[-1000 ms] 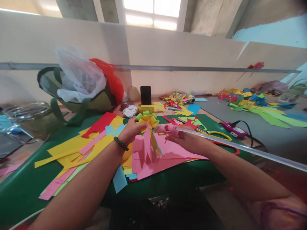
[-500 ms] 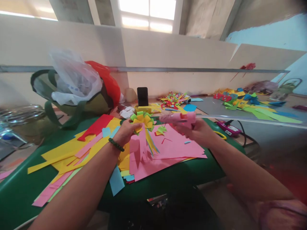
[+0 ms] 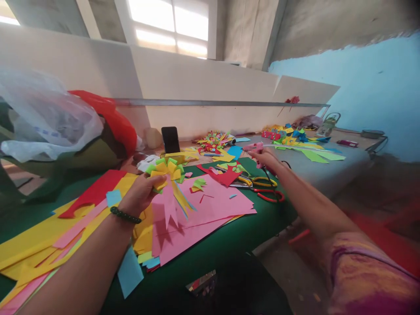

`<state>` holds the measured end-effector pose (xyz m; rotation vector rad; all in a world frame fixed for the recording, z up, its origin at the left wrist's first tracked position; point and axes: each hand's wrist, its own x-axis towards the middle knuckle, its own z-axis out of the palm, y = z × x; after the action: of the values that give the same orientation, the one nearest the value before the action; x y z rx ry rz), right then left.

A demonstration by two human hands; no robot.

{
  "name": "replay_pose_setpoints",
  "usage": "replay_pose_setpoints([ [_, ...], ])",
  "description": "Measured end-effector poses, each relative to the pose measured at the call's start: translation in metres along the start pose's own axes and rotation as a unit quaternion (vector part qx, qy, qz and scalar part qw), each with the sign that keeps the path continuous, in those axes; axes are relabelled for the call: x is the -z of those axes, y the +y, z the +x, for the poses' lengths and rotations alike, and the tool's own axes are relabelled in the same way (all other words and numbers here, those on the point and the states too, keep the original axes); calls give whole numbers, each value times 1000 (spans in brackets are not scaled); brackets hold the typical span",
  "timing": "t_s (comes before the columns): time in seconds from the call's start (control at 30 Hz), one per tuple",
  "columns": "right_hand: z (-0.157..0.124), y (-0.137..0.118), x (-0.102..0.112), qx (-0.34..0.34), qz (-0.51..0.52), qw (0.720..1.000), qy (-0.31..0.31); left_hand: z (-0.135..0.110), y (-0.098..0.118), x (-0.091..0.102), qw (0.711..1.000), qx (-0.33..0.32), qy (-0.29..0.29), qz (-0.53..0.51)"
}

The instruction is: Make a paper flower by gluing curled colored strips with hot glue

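"Where's the rosette (image 3: pixel 168 169)?"

"Pinched in the left grip (image 3: pixel 141 191), held up over the pink sheets (image 3: pixel 210 208). Its pink tail (image 3: pixel 170 205) hangs just right of that grip."

"And what has changed?"

"The right grip (image 3: pixel 267 159), mostly. A second ago it had the nose of the glue gun (image 3: pixel 254 148) right at the rosette. Now it's well off to the right of the left grip, still wrapped round the gun."

"What does that tell you?"

"I'd judge that no glue is going on at this moment. The left grip alone carries the rosette, in much the same pinch as before. Whether any glue has set, I can't tell."

"What else has come into sight?"

"The scissors (image 3: pixel 252 183), on the near side of the right grip. That arm was across part of them a second ago."

"And farther out?"

"Beyond the left grip, the phone (image 3: pixel 170 140) leans upright. To the left of that grip, yellow paper (image 3: pixel 28 236) covers part of the green counter (image 3: pixel 213 243)."
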<state>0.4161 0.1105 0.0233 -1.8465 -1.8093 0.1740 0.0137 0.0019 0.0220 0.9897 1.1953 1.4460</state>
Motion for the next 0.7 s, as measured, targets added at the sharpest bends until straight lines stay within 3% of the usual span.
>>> replay_pose_setpoints([
  [0.1, 5, 13, -18, -55, -22, 996, -63, 0, -1, 1, 1000, 1, 0, 9],
  [0.3, 12, 18, -29, -81, -110, 986, -97, -2, 1, -2, 1000, 3, 0, 18],
  [0.6, -15, -2, 5, -87, -214, 965, -125, -8, 7, -7, 1000, 14, 11, 18],
  [0.7, -39, -33, 13, -1, -246, 962, -114, -9, 8, -8, 999, 14, 3, 32],
])
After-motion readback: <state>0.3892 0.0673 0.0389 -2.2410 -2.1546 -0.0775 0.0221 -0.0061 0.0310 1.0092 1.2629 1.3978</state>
